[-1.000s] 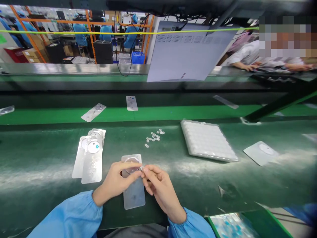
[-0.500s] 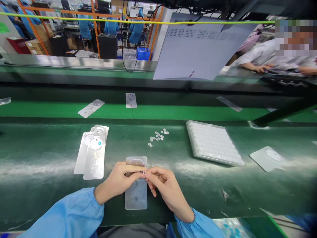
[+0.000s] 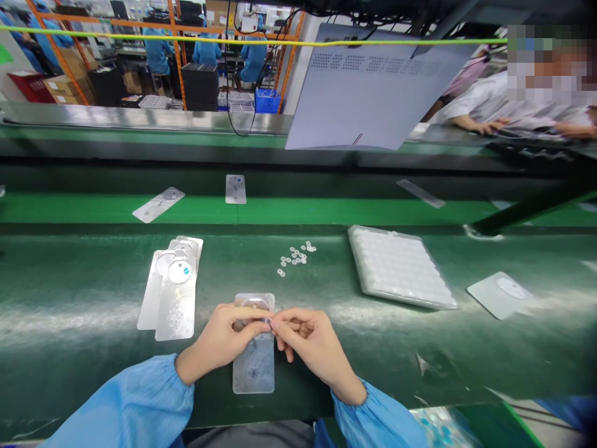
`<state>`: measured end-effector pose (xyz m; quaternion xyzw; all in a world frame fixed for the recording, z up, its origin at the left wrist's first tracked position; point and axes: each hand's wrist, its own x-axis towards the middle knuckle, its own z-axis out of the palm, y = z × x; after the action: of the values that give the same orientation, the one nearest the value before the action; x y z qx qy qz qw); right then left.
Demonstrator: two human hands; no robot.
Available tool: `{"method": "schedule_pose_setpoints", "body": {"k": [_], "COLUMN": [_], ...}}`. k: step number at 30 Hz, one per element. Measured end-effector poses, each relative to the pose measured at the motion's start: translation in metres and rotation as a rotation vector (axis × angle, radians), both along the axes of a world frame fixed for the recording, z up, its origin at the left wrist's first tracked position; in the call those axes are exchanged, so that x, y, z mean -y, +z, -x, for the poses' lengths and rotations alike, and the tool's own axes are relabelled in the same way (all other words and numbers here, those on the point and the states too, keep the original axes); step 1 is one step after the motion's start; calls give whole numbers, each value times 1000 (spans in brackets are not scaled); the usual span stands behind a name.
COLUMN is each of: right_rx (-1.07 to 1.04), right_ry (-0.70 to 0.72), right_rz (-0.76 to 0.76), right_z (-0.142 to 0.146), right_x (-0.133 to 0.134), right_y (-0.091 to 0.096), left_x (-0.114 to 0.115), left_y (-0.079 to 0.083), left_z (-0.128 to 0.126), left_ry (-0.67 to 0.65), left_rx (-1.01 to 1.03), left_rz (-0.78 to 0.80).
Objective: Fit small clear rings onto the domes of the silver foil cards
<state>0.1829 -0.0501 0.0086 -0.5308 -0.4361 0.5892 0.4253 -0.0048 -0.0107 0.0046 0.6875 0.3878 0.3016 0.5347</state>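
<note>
A clear plastic card [image 3: 254, 367] with a round recess lies flat on the dark green bench in front of me. My left hand [image 3: 224, 339] rests on its upper part, fingers curled and pinching at the recess. My right hand [image 3: 305, 345] meets it from the right, thumb and forefinger pinched on a tiny clear round piece [image 3: 269, 322] just above the card. To the left lies a small stack of similar cards [image 3: 170, 289], the top one carrying a white disc with a blue mark. Several small clear discs [image 3: 296, 256] are scattered beyond my hands.
A white tray [image 3: 401, 267] sits to the right, and a single card [image 3: 501, 294] lies further right. More cards [image 3: 158, 204] ride the green conveyor behind. Another person's arms [image 3: 485, 121] work at the far right. A grey panel [image 3: 368, 93] hangs above.
My hands have stayed on the card, and the fingertips have closed in over the recess. The cards on the conveyor have drifted left.
</note>
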Motion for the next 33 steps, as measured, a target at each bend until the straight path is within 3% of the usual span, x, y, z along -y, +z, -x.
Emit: {"method": "schedule_pose_setpoints", "body": {"k": [8,20,33], "right_rx": [82,118,165], "right_ry": [-105,-158,-97], "right_rz": [-22,-48,-22], "right_z": [7,18,14], "right_x": [-2,-3,-7], "right_y": [2,-2,7], "left_x": [3,5,7], "left_y": [3,-10,-9], "left_z": [1,4,4], "left_ry": [76,10,7], "left_rx": [-62,131,132], "left_rz": [17,97,182]}}
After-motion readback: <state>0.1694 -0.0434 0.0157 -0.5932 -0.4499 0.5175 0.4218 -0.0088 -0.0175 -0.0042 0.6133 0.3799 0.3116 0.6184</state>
